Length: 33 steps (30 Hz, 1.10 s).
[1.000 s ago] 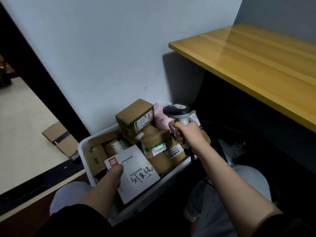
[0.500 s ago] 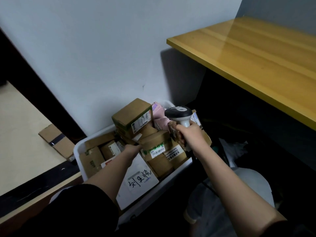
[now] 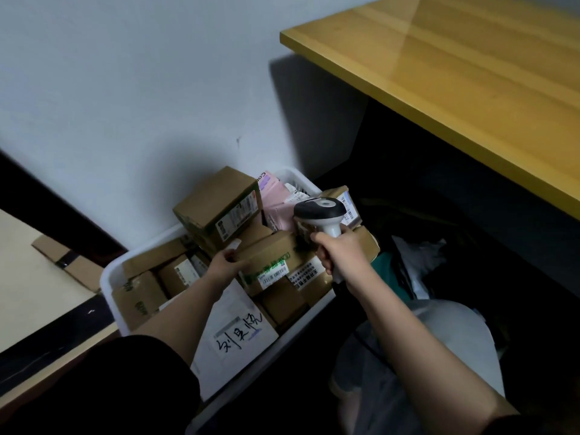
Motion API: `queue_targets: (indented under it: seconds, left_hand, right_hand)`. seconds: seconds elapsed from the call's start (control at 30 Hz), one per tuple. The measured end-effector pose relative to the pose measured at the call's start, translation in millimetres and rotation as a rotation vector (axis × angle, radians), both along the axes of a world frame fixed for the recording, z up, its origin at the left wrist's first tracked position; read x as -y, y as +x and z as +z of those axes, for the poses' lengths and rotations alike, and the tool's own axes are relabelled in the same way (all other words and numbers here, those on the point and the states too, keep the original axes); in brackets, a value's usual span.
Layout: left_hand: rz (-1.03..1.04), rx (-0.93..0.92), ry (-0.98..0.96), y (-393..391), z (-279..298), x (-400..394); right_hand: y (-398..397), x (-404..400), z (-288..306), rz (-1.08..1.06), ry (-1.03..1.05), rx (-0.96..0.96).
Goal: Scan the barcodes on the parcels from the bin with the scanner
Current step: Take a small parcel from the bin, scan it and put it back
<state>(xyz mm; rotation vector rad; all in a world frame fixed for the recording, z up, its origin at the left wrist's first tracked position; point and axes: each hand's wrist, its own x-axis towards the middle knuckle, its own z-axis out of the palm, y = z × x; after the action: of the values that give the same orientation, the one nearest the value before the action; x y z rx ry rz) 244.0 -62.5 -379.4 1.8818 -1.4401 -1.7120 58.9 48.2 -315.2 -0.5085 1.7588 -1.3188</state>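
While right hand (image 3: 340, 251) grips grey-white handheld scanner (image 3: 320, 211) over white plastic bin (image 3: 108, 277), left hand (image 3: 226, 262) clasps green-taped brown cardboard parcel (image 3: 270, 262); picking step; next: expose barcode.

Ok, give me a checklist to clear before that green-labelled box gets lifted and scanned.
1. Scanner gripped in right hand: ok.
2. Left hand touching the green-labelled box: ok; closed grip: cannot tell.
3. Barcode label facing up: ok.
4. Scanner aimed at that label: not ok, the head points over the pile.
5. Nothing stacked on the box: cannot tell, a larger box crowds its far edge.
6. White bin steady: cannot tell.
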Motion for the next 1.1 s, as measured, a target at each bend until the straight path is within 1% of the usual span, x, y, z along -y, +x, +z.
queue_targets:
  seconds: [0.2, 0.37, 0.43, 0.53, 0.63, 0.77, 0.97, 1.1]
  left_hand:
    - [-0.024, -0.013, -0.038, 5, 2, 4]
    - [0.011, -0.084, -0.109, 6, 23, 6]
    - [0.061, -0.122, -0.137, 6, 34, 8]
    - [0.111, -0.172, -0.216, 4, 61, 11]
    - [0.158, -0.262, -0.298, 0, 92, 17]
    - [0.209, -0.377, -0.362, -12, 141, 24]
    - [0.222, -0.521, -0.463, -36, 217, 29]
    - [0.217, -0.601, -0.494, -52, 257, 32]
  right_hand:
    - [-2, 2, -2, 0.005, 0.023, -0.003]
    - [-1, -1, 12, -0.01, -0.016, 0.024]
    - [1, -3, 22, -0.019, -0.038, 0.033]
    - [3, -8, 49, -0.027, -0.071, 0.017]
    - [3, -12, 77, -0.026, -0.117, -0.002]
    - [0, -13, 109, -0.037, -0.155, -0.107]
    - [-10, -20, 158, -0.044, -0.218, -0.182]
    - [-18, -28, 185, -0.064, -0.285, -0.176]
